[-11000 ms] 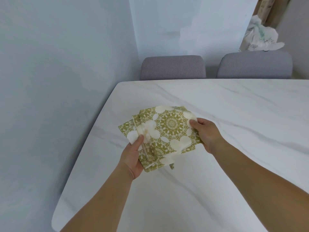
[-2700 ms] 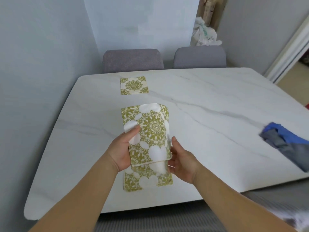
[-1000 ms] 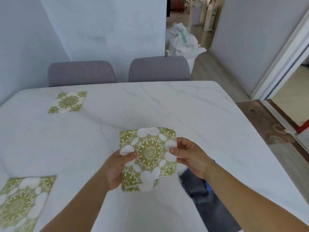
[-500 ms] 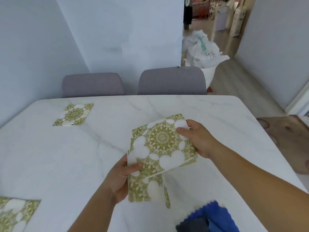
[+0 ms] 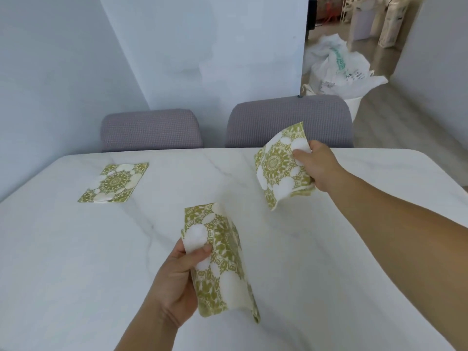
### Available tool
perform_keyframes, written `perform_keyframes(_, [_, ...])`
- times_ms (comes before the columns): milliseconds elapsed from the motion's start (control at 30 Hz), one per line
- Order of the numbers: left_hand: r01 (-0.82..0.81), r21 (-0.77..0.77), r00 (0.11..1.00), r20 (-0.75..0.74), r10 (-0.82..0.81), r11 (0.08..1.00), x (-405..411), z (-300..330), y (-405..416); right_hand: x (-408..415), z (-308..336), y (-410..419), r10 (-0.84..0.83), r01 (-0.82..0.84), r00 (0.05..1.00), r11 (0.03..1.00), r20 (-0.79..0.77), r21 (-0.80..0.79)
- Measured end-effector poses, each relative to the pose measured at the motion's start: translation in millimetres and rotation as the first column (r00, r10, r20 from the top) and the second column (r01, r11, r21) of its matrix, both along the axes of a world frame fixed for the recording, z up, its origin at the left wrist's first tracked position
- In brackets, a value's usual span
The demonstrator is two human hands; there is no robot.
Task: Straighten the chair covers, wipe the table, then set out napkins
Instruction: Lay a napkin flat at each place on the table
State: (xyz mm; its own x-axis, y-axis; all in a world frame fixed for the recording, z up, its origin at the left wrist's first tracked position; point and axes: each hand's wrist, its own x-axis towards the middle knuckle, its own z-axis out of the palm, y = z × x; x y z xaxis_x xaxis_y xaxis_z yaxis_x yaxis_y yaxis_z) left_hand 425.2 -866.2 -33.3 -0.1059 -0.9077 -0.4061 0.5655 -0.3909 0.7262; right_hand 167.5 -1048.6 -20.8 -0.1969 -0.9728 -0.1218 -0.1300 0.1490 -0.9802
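My right hand (image 5: 316, 168) pinches one green-and-white patterned napkin (image 5: 278, 165) and holds it above the far right part of the white marble table (image 5: 76, 249), in front of the right grey chair (image 5: 288, 120). My left hand (image 5: 177, 282) grips the remaining folded napkins (image 5: 222, 262) above the table's middle. Another napkin (image 5: 115, 182) lies flat on the table in front of the left grey chair (image 5: 149, 129).
Both chairs wear grey covers and are pushed in at the far edge. Pale blue walls stand to the left and behind. White plastic bags (image 5: 339, 69) sit on the floor past the right chair, beside an open passage.
My right hand has pulled one napkin off the stack and carried it away toward the far right place. The left hand keeps the rest. The view has tilted up, so the blue cloth is out of sight.
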Motion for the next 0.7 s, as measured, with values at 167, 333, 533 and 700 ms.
perform_keyframes(167, [-0.005,0.011,0.998,-0.059,0.006,1.0,-8,-14,-12,-2,-12,-26,-0.075,0.075,0.958,0.997,0.277,0.01])
perform_keyframes(333, [-0.021,0.029,0.995,-0.092,0.023,0.999,-13,-24,-22,-15,-53,-31,-0.215,0.223,0.974,0.964,-0.07,0.148])
perform_keyframes(533, [0.0,0.047,0.995,-0.103,0.005,0.999,-10,-31,-23,-13,-71,-26,-0.038,0.133,0.907,0.971,-0.418,0.201])
perform_keyframes(700, [0.003,0.065,0.994,-0.106,0.004,0.998,-12,-32,-21,-14,-66,-31,0.001,0.052,0.894,0.993,-0.448,0.105])
